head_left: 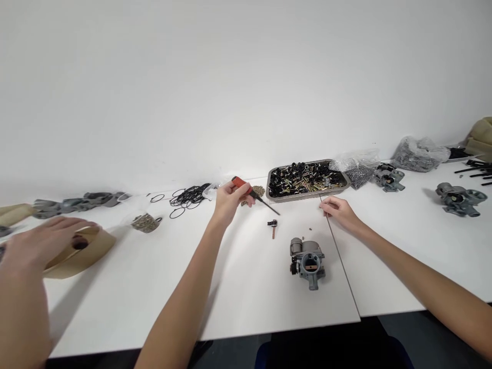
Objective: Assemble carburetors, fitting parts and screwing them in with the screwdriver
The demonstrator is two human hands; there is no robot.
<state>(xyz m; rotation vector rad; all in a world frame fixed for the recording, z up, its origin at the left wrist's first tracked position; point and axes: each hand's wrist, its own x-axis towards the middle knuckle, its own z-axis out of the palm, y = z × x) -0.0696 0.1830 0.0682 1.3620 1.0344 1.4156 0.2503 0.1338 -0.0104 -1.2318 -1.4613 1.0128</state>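
Note:
My left hand is closed round the red and black handle of a screwdriver, its dark shaft pointing down to the right. Below the shaft's tip lies a small black part with a copper-coloured strip. My right hand hovers at the tray's front right corner, thumb and fingertips pinched; whatever is between them is too small to make out. Between my forearms a grey metal carburetor stands on the white table, its round bore facing me. Two tiny brass-coloured bits lie just behind it.
A metal tray of black fittings and screws sits against the wall. Black rubber rings and a bag of small metal pieces lie left. More carburetors stand right. Another person's hand reaches over a tan container.

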